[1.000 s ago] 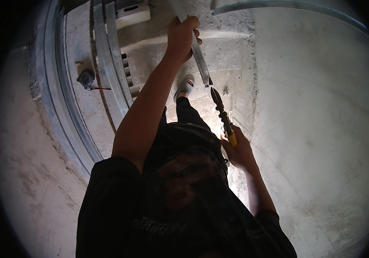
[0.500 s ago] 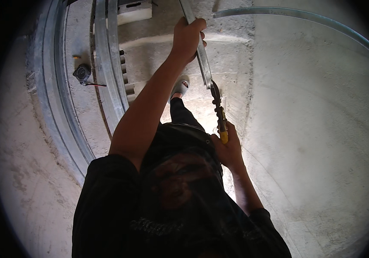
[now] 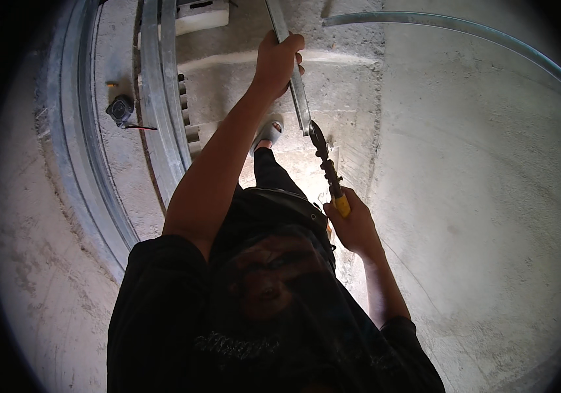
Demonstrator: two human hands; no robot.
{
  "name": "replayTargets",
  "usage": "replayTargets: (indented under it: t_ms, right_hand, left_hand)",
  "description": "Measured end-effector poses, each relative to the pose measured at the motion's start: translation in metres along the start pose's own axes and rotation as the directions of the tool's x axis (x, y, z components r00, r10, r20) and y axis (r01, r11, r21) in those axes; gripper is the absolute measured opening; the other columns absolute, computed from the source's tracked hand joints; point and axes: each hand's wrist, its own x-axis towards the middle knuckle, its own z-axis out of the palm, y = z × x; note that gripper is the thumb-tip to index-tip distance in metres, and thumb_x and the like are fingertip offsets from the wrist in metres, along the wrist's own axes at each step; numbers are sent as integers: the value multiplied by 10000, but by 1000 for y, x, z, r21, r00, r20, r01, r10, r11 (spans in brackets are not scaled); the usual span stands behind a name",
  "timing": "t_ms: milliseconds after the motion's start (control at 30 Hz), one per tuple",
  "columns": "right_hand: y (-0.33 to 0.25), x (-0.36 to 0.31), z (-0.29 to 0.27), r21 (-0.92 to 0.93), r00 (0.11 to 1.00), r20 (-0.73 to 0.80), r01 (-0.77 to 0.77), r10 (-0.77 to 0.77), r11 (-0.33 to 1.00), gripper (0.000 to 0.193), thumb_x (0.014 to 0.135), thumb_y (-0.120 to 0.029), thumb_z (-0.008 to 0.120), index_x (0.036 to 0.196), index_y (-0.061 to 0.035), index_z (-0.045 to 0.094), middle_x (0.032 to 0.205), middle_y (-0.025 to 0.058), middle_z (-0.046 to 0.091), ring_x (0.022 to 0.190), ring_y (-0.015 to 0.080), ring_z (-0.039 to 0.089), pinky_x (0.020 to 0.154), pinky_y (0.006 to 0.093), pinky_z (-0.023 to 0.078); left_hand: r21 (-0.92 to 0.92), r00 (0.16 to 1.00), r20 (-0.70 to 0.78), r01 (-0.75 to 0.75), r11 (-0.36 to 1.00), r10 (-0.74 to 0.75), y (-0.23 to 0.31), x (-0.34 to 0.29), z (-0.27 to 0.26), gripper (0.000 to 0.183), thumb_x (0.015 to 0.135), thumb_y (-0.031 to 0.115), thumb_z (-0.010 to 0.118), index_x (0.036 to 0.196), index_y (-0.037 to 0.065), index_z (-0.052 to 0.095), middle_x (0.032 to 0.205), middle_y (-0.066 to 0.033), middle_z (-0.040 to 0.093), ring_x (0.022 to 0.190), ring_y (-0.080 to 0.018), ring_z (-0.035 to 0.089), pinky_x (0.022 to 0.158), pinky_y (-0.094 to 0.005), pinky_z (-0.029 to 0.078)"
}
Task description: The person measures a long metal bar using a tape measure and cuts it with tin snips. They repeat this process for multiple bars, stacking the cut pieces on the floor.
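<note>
My left hand (image 3: 279, 62) is wrapped round a narrow galvanized metal channel (image 3: 299, 98), which slants from the top edge down toward my middle. My right hand (image 3: 354, 221) grips a pair of tin snips (image 3: 330, 171) by the yellow handles, held below the channel. The dark jaws of the snips meet the near end of the channel at one side. Whether the blades have the metal between them is too small to tell.
Long metal channels (image 3: 162, 85) lie along the left, with more profiles (image 3: 74, 118) beyond. Between them rest a black tape measure (image 3: 120, 109) and a small yellowish piece (image 3: 111, 84). Another metal strip (image 3: 451, 25) crosses the far right. My sandalled foot (image 3: 268, 134) stands below the channel.
The channel and my left hand have shifted slightly left. The snips now lean more to the left at the jaws, while my right hand has moved a little right.
</note>
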Motion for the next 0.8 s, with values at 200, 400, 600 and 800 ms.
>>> replayTargets:
  t_ms: [200,400,600,800]
  right_hand:
    - [9,5,-1,-59,1000,-1,-18,18,998,379,879,-251,681,1160,-15,584,910,194,671,861,348,668,782,407,510]
    - [17,0,7,-68,998,-50,43,-46,997,434,887,-240,659,1249,-29,548,1093,223,636,1007,390,635,885,442,498]
    - [12,-3,12,-240,988,-101,87,-114,967,428,896,-211,613,1287,-50,544,1111,236,651,1041,428,628,889,478,505]
    - [-3,-7,8,-131,997,-73,-50,40,990,384,906,-212,593,1278,-116,578,996,227,693,957,420,665,820,472,530]
  left_hand:
    - [-75,997,72,12,997,-6,5,-3,6,114,838,129,601,813,120,491,710,25,439,597,-86,458,505,-284,406]
    - [-15,1000,27,2,1000,-1,7,-4,9,110,828,138,606,811,111,500,712,21,443,607,-90,464,510,-288,414]
    - [46,999,3,-51,998,51,-1,3,9,118,811,140,623,849,103,517,728,12,464,624,-102,481,505,-306,429]
    - [112,998,-32,-43,993,47,-8,10,6,120,808,124,622,854,88,516,733,-1,474,622,-113,493,505,-315,438]
